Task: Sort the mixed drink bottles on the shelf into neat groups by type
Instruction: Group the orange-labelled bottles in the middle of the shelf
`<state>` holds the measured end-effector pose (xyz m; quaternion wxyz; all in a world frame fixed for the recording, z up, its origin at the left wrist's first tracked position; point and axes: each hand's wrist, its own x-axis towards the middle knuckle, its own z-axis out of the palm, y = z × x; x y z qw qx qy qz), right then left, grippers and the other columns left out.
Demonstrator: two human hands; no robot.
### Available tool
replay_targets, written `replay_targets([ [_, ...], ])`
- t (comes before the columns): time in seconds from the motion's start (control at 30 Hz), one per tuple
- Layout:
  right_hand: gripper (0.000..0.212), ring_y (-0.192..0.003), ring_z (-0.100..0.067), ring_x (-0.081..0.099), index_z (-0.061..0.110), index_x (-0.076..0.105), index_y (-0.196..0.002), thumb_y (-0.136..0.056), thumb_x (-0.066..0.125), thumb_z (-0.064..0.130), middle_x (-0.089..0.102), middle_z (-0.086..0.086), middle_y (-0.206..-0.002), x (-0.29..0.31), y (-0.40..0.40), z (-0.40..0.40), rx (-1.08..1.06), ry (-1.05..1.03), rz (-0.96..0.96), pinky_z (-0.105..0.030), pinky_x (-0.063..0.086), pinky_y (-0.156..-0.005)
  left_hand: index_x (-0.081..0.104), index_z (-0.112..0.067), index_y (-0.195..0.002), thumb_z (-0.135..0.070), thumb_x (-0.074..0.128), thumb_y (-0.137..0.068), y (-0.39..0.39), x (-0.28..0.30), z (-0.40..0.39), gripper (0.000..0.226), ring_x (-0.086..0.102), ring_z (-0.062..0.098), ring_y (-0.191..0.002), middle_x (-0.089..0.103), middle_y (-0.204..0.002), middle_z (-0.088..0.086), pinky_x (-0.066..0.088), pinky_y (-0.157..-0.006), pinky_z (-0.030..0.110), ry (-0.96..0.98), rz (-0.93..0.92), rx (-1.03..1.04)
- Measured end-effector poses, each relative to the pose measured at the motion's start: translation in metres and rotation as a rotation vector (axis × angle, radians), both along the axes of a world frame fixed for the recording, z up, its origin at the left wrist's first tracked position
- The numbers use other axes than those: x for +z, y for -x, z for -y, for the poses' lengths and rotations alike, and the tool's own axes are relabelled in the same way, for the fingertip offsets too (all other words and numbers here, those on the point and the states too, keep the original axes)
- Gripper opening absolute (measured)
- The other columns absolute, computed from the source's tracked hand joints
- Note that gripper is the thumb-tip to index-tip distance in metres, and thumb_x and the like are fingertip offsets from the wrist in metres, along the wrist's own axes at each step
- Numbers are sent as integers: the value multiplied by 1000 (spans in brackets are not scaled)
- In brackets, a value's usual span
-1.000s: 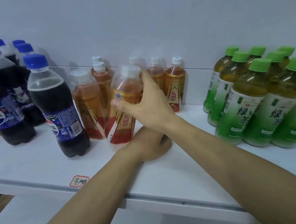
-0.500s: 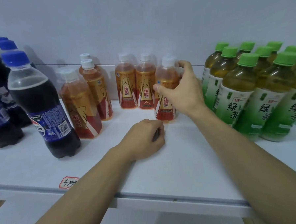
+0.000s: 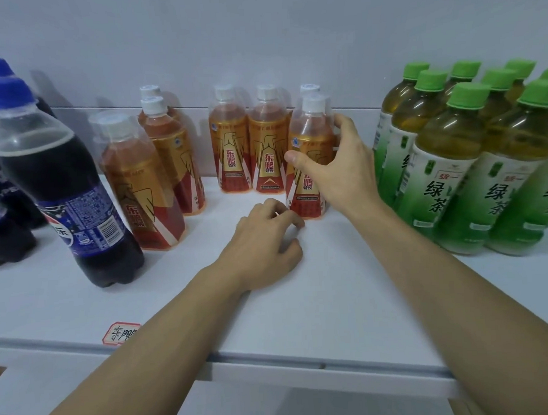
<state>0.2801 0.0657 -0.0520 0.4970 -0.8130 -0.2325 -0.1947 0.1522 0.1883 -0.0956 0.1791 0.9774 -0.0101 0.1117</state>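
My right hand (image 3: 340, 172) grips an orange energy-drink bottle (image 3: 310, 132) with a white cap, standing upright on the white shelf (image 3: 334, 299). Thumb lies on its front, fingers wrap behind. It stands just right of two matching bottles (image 3: 231, 152) at the back wall, with another one behind it. More orange bottles (image 3: 141, 189) stand further left. My left hand (image 3: 262, 243) rests on the shelf in front, fingers loosely curled, holding nothing, its fingertips near the held bottle's base.
Dark cola bottles (image 3: 65, 193) with blue caps stand at the left. Several green tea bottles (image 3: 454, 166) with green caps are packed at the right. A red-edged price tag (image 3: 122, 334) sits at the shelf's front edge. Open shelf surface lies around my forearms.
My right hand carried the orange bottle from the left cluster to the right and set it down beside the two at the back. My left hand stayed on the shelf.
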Motion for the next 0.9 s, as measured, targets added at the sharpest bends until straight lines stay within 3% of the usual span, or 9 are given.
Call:
replay_targets([
  [0.13, 94, -123, -18, 54, 22, 29, -154, -81, 75, 59, 52, -5, -141, -3, 12, 8, -22, -46, 115, -45, 49, -103, 58, -28, -129, -32, 56, -95, 1, 3, -3, 35, 42, 18, -121, 47, -129, -6, 40, -103, 44, 20, -26, -3],
  [0.23, 70, -115, -21, 52, 6, 42, -144, -89, 73, 37, 51, -9, -128, 7, 30, 13, -52, -157, 423, -43, 48, -98, 56, -31, -132, -38, 53, -98, 12, 6, -12, 35, 40, 16, -126, 46, -135, -9, 38, -105, 42, -20, -63, 23],
  [0.3, 53, -107, -19, 53, 6, 51, -132, -88, 72, 26, 52, -4, -119, 14, 46, 9, 12, -183, 528, -39, 49, -93, 52, -32, -138, -46, 51, -99, 24, 9, -23, 41, 40, 17, -130, 44, -141, -8, 37, -108, 43, -84, -114, 33],
  [0.4, 42, -103, -18, 55, 11, 56, -124, -86, 71, 23, 53, 3, -114, 23, 72, -14, 229, -61, 476, -35, 47, -95, 49, -31, -144, -51, 52, -98, 47, 12, -42, 50, 40, 15, -135, 42, -149, -8, 36, -114, 41, -110, -156, -30],
  [0.53, 52, -111, -17, 54, 20, 50, -143, -94, 64, 31, 52, -2, -120, 51, 94, -72, 470, 173, 351, -29, 43, -99, 47, -27, -149, -49, 51, -100, 71, 7, -47, 53, 37, 11, -143, 38, -160, -7, 28, -120, 28, -71, -102, -50],
  [0.67, 52, -105, -19, 55, 28, 44, -152, -102, 53, 37, 46, -4, -115, 72, 107, -138, 511, 287, 354, -33, 46, -99, 52, -24, -144, -44, 48, -100, 80, 0, -40, 49, 48, 15, -135, 45, -155, -5, 39, -113, 33, -67, -12, 6],
  [0.77, 48, -108, -21, 54, 31, 51, -145, -100, 54, 45, 46, -4, -115, 69, 112, -158, 498, 329, 314, -39, 49, -99, 55, -23, -140, -39, 49, -98, 82, 2, -43, 45, 53, 15, -125, 50, -148, -7, 45, -105, 34, -23, -1, 5],
  [0.9, 43, -98, -18, 59, 28, 53, -121, -86, 69, 48, 55, 3, -110, 67, 111, -147, 498, 212, 277, -41, 55, -87, 59, -18, -133, -35, 52, -97, 81, 2, -42, 40, 55, 20, -119, 56, -139, -3, 47, -99, 37, -40, 27, 7],
])
